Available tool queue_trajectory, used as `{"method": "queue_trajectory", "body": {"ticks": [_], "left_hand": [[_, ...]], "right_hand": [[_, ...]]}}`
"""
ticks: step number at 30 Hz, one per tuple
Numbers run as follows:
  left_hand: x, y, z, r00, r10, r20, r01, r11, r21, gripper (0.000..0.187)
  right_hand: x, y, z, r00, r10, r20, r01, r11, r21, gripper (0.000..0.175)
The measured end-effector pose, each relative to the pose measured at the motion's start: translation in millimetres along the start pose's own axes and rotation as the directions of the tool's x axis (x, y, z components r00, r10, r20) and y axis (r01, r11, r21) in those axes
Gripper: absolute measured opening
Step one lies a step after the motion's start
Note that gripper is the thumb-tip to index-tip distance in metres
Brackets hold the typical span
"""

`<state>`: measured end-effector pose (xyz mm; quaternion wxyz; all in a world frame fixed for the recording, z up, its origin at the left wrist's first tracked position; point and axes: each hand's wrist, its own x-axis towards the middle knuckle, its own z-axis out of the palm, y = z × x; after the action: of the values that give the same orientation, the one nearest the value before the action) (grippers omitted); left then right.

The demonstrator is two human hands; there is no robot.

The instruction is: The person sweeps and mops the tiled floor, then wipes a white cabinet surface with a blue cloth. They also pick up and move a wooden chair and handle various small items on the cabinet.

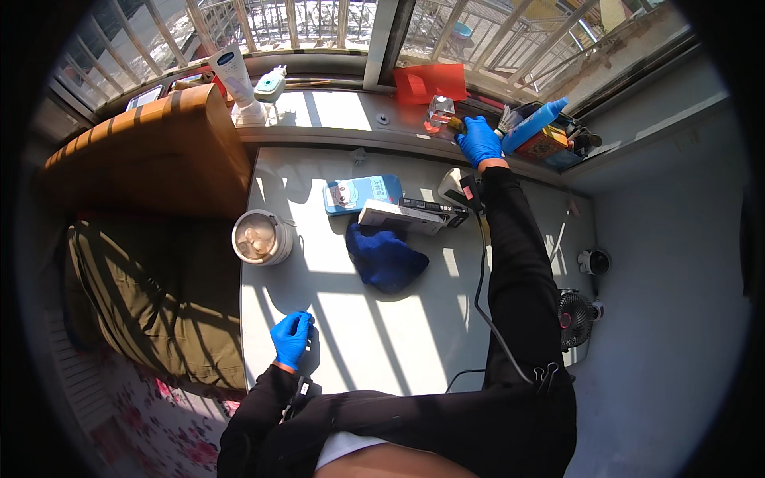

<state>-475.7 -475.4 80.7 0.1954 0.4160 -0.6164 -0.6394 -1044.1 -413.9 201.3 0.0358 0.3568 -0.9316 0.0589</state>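
My right hand, in a blue glove, reaches to the windowsill with its fingers at a small yellowish object; the grip itself is hard to make out. Just left of it stands a clear glass cube, in front of a red sheet. A blue bottle leans to the right of the hand. My left hand, also gloved in blue, is at the table's left front with its fingers curled together; whether anything is between them cannot be seen. A dark blue cloth lies mid-table, beside a white box.
A blue tin, a black narrow box and a lidded cup are on the white table. A cable runs along my right arm. At right stand a small fan and a white camera-like device. A lotion tube stands on the sill.
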Motion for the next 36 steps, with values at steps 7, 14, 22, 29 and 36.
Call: {"method": "queue_trajectory", "body": {"ticks": [7,14,22,29,36], "left_hand": [[-1.1,-0.9,1.9,0.993,0.119,-0.014,-0.117,0.988,0.099,0.009],[-0.8,-6.4,-0.5,0.978,0.207,-0.014,-0.203,0.97,0.135,0.007],[0.1,-8.1,0.0,0.981,0.194,-0.018,-0.189,0.971,0.15,0.008],[-0.7,-8.9,-1.4,0.982,0.188,-0.008,-0.184,0.968,0.169,0.007],[0.5,-11.4,-1.4,0.968,0.249,-0.013,-0.242,0.951,0.192,0.006]], "right_hand": [[0.1,-4.3,-5.3,0.996,0.091,0.024,-0.086,0.985,-0.148,0.039],[-54.1,-61.8,-19.4,0.996,-0.08,0.049,0.079,0.997,0.022,0.038],[-42.6,-90.9,62.3,0.954,-0.032,0.299,0.038,0.999,-0.015,0.036],[-42.7,-88.3,79.7,0.926,-0.136,0.351,0.135,0.99,0.027,0.036],[-15.5,-75.2,-27.7,0.953,0.236,-0.191,-0.189,0.954,0.234,0.058]]}}
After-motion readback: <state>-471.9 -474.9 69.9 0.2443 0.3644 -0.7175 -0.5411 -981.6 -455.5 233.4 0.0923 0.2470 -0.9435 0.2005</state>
